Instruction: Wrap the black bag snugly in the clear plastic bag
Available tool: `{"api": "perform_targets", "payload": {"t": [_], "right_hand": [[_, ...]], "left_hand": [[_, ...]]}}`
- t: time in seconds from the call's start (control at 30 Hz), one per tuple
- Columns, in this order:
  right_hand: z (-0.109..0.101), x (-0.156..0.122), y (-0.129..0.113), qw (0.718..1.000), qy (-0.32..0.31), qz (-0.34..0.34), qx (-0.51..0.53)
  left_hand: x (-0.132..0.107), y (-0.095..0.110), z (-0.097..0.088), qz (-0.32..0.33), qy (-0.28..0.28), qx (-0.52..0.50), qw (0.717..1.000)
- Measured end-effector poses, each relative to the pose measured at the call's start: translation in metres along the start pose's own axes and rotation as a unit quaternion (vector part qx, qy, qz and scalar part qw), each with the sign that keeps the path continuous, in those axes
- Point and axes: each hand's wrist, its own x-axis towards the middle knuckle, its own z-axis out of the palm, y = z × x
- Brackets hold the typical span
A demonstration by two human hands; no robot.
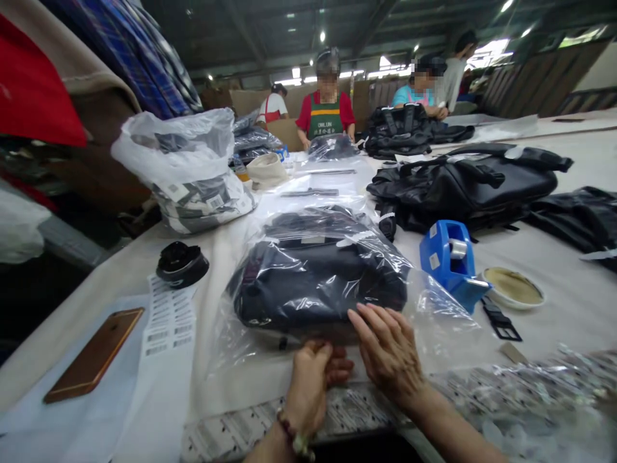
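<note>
Roof beams (243, 29) fade into dimness above a long, pale-covered table (578, 321), which runs out of my sight rightward. On it, before the person, lies a rounded black bag (308, 276), details blurred by glossy, wrinkled plastic (434, 315). The right hand (388, 350) rests unclenched on its near side, fingers extended; the left hand (313, 379) curls at the lower edge, fingers partly hidden, so I can't tell if it grips.

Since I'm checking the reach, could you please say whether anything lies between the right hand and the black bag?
Only the clear plastic around the black bag lies between it and the right hand; nothing else visible.
</note>
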Motion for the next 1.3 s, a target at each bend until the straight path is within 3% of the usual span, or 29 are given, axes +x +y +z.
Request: {"api": "perform_targets", "payload": {"t": [0.13, 0.3, 0.47, 0.6, 0.8, 0.93, 1.07, 1.2, 1.3], "right_hand": [[0.019, 0.022, 0.009, 0.999, -0.022, -0.038, -0.024], [0.020, 0.032, 0.015, 0.995, -0.022, -0.091, -0.030], [0.013, 0.050, 0.018, 0.993, -0.012, -0.115, -0.017], [0.011, 0.066, 0.022, 0.996, -0.010, -0.088, -0.023], [0.014, 0.068, 0.025, 0.998, -0.008, -0.059, -0.013], [0.015, 0.065, 0.025, 0.998, -0.015, -0.064, -0.002], [0.016, 0.063, 0.026, 0.997, -0.014, -0.070, 0.002], [0.017, 0.049, 0.026, 0.995, -0.039, -0.085, 0.023], [0.009, 0.029, 0.029, 0.994, -0.047, -0.094, 0.043]], "left_hand": [[0.012, 0.019, 0.022, -0.038, 0.040, -0.145, 0.988], [0.024, 0.029, 0.038, -0.030, 0.087, -0.261, 0.961], [0.035, 0.036, 0.036, -0.045, 0.141, -0.305, 0.941], [0.019, 0.030, 0.026, -0.060, 0.136, -0.319, 0.936], [-0.025, 0.008, 0.010, -0.104, 0.102, -0.307, 0.940], [-0.021, 0.022, -0.004, -0.075, 0.126, -0.276, 0.950], [-0.009, 0.035, -0.016, -0.098, 0.131, -0.254, 0.953], [-0.018, 0.022, -0.022, -0.079, 0.112, -0.191, 0.972], [-0.038, 0.009, -0.036, -0.123, 0.073, -0.090, 0.986]]}}
